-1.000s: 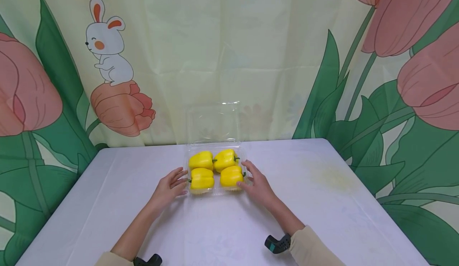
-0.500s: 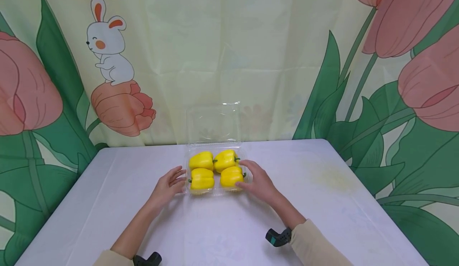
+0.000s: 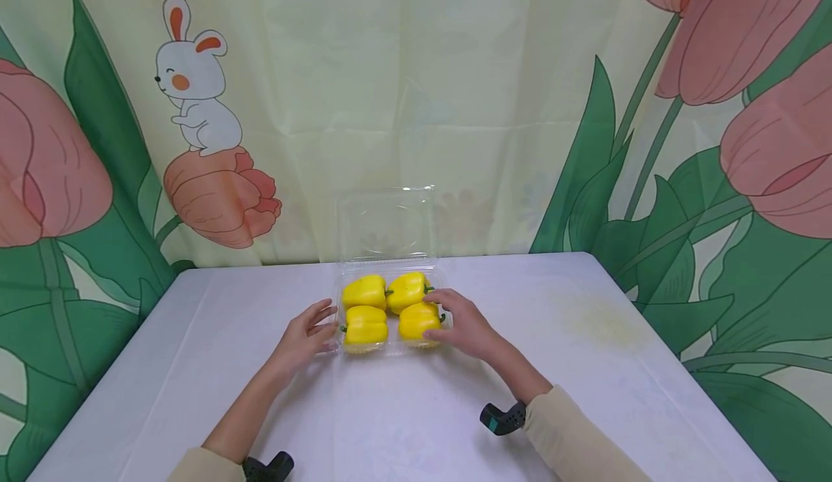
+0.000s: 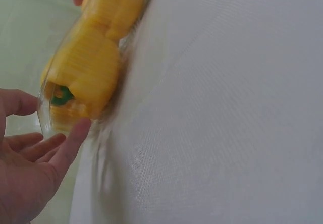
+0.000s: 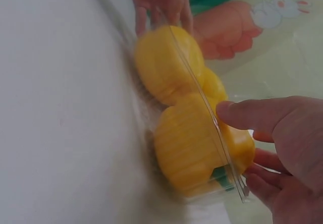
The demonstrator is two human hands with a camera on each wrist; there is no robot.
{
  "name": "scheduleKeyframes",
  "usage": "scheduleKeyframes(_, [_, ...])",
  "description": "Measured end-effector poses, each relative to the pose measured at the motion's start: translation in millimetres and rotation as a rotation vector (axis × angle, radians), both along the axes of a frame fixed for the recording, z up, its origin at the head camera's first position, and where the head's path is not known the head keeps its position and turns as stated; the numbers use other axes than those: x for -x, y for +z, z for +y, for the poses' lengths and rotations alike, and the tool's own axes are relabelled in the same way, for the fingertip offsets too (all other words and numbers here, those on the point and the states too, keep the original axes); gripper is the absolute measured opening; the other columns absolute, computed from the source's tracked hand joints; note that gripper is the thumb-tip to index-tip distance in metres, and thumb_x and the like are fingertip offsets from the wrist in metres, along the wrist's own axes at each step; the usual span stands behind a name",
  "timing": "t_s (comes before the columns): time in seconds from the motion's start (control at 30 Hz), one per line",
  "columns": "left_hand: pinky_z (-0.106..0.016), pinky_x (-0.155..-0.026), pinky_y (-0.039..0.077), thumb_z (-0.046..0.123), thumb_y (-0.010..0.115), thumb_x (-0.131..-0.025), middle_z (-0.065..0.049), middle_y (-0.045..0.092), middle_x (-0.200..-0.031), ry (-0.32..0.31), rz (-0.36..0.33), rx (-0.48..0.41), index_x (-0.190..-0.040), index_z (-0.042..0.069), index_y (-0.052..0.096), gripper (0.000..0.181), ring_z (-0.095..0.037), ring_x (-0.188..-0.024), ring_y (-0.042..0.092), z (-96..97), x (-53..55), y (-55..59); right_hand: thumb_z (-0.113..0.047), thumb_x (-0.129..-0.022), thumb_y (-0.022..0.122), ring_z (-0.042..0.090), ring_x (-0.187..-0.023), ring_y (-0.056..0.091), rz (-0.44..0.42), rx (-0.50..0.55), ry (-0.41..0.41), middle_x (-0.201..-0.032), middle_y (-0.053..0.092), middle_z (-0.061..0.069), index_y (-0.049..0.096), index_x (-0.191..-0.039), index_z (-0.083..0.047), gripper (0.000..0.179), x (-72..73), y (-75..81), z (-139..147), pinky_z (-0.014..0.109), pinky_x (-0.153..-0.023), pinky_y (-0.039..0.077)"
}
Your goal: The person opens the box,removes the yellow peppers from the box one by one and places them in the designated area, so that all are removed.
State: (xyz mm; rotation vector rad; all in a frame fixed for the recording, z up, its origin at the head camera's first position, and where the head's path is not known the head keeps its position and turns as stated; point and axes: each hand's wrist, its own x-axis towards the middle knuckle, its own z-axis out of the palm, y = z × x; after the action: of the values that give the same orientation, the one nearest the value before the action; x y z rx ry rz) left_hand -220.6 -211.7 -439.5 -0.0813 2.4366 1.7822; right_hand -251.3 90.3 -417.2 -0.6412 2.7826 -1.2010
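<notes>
A clear plastic clamshell box (image 3: 390, 263) stands near the table's far edge, its lid (image 3: 387, 223) raised upright at the back. Inside lie several yellow bell peppers with green stems, in two rows. My left hand (image 3: 304, 334) is at the box's left side, fingers spread, fingertips right at the clear wall beside the front left pepper (image 3: 366, 323). On the other side, my right hand (image 3: 466, 329) reaches over the right rim, thumb and fingers apart around the front right pepper (image 3: 417, 319). In the right wrist view the thumb overlaps the box's rim.
A white cloth covers the table (image 3: 585, 366). Behind it hangs a curtain (image 3: 468, 106) printed with tulips and a rabbit, close to the raised lid. Each wrist carries a black camera mount (image 3: 503, 419).
My right hand has shifted left, over the box's right rim toward the front right pepper. The left hand has drawn back slightly to the left. Box and peppers stay in place.
</notes>
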Motion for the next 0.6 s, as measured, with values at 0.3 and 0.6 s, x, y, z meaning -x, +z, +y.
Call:
scheduleKeyframes(0.3, [-0.033, -0.085, 0.059, 0.016, 0.054, -0.098, -0.013, 0.038, -0.154, 0.001, -0.023, 0.008, -0.153, 0.015, 0.024, 0.062, -0.033, -0.133, 0.048, 1.3, 4.5, -1.9, -0.019, -0.078, 0.081, 0.028, -0.119, 0.056, -0.045, -0.055, 0.032, -0.137, 0.054, 0.009, 0.057, -0.130, -0.011, 0.058, 4.9, 5.5, -1.0, 0.046, -0.101, 0.051])
scheduleKeyframes(0.6, [-0.035, -0.081, 0.060, 0.014, 0.053, -0.099, -0.014, 0.036, -0.155, -0.008, -0.034, -0.032, -0.153, 0.015, 0.022, 0.063, -0.034, -0.133, 0.048, 2.1, 4.0, -1.9, -0.021, -0.077, 0.081, 0.025, -0.119, 0.056, -0.075, -0.114, 0.042, -0.134, 0.055, 0.008, 0.057, -0.132, -0.011, 0.061, 10.8, 8.2, -1.9, 0.042, -0.103, 0.050])
